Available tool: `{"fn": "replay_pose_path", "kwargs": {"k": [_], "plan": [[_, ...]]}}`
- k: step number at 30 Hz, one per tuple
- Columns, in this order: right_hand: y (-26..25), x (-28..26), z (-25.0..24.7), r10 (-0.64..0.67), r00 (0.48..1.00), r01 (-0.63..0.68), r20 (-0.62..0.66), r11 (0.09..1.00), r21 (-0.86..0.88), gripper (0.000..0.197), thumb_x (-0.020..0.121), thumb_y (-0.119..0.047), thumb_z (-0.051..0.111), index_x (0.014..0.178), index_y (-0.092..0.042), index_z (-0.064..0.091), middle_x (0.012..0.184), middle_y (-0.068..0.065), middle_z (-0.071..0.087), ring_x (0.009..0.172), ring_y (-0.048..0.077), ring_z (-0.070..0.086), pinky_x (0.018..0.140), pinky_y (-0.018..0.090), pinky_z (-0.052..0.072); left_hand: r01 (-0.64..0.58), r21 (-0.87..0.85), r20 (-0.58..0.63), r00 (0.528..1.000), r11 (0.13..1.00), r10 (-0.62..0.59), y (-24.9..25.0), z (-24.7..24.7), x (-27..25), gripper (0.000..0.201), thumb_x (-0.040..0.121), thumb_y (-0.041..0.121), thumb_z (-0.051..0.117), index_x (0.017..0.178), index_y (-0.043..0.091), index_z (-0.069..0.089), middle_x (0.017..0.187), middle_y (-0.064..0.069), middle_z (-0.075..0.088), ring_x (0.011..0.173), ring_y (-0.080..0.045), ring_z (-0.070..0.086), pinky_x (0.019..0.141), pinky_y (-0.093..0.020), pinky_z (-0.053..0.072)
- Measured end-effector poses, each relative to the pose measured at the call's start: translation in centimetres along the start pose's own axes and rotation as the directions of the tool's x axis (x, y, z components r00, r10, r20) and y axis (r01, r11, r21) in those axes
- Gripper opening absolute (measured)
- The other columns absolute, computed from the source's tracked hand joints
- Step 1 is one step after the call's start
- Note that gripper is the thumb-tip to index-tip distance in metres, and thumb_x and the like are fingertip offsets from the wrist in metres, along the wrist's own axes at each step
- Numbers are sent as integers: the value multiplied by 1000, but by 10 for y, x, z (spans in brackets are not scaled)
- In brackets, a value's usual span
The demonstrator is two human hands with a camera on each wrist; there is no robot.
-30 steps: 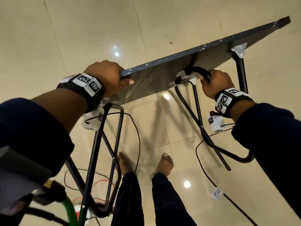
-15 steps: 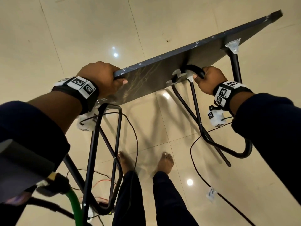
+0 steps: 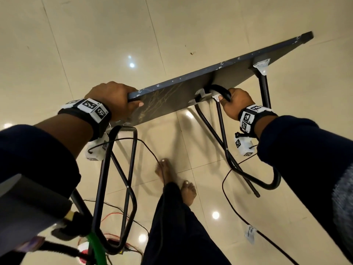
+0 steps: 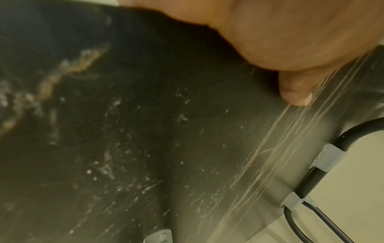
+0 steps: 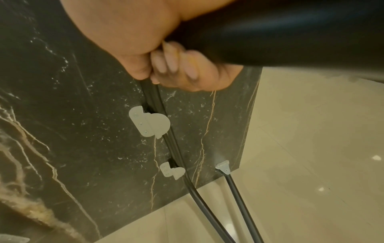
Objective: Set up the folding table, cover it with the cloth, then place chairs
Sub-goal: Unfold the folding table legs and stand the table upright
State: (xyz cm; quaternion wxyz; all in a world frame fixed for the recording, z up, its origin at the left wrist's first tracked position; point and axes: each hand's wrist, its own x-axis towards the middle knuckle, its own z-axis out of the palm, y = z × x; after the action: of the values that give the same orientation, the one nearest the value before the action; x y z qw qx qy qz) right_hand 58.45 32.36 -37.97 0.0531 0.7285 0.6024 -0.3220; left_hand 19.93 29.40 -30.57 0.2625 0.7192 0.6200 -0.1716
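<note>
Head view: you held the folding table [image 3: 183, 92] tilted above the tiled floor [image 3: 95, 35].
Your left hand [image 3: 112, 98] gripped its edge; your right hand [image 3: 236, 104] clenched a black leg tube [image 3: 219, 89].

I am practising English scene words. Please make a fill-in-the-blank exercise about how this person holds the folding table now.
1. The left hand grips the ____ of the table top.
2. The right hand holds a curved black ____ under the table top.
3. The person's feet on the tiled floor are ____.
4. The table top is ____, not level.

Missing words: edge; leg; bare; tilted
</note>
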Motion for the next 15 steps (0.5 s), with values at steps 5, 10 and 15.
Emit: {"fn": "replay_pose_path", "kwargs": {"k": [5, 10, 15], "plan": [[-2, 1, -1, 29, 999, -29, 17, 999, -14, 22, 98, -41, 58, 90, -21, 57, 79, 2, 58, 75, 29, 55, 72, 29, 40, -16, -24, 1, 1000, 1000, 16, -4, -3, 2, 29, 94, 59, 52, 110, 38, 65, 82, 5, 60, 81, -26, 58, 73, -35, 50], [-19, 10, -9, 37, 999, -37, 15, 999, -22, 30, 97, -45, 57, 87, -17, 59, 74, 3, 58, 72, 30, 56, 70, 29, 40, -21, -12, -10, 1000, 1000, 21, -13, -14, 14, 31, 94, 60, 51, 104, 35, 67, 78, 5, 59, 78, -25, 57, 71, -34, 48], [-25, 22, -9, 24, 999, -22, 38, 998, -60, 28, 99, -42, 57, 85, -17, 58, 70, -2, 53, 74, 29, 55, 70, 30, 41, 1, 12, -7, 1000, 1000, -1, -20, -20, 23, 37, 92, 66, 48, 101, 37, 69, 78, 5, 64, 75, -24, 59, 70, -33, 50]]}}
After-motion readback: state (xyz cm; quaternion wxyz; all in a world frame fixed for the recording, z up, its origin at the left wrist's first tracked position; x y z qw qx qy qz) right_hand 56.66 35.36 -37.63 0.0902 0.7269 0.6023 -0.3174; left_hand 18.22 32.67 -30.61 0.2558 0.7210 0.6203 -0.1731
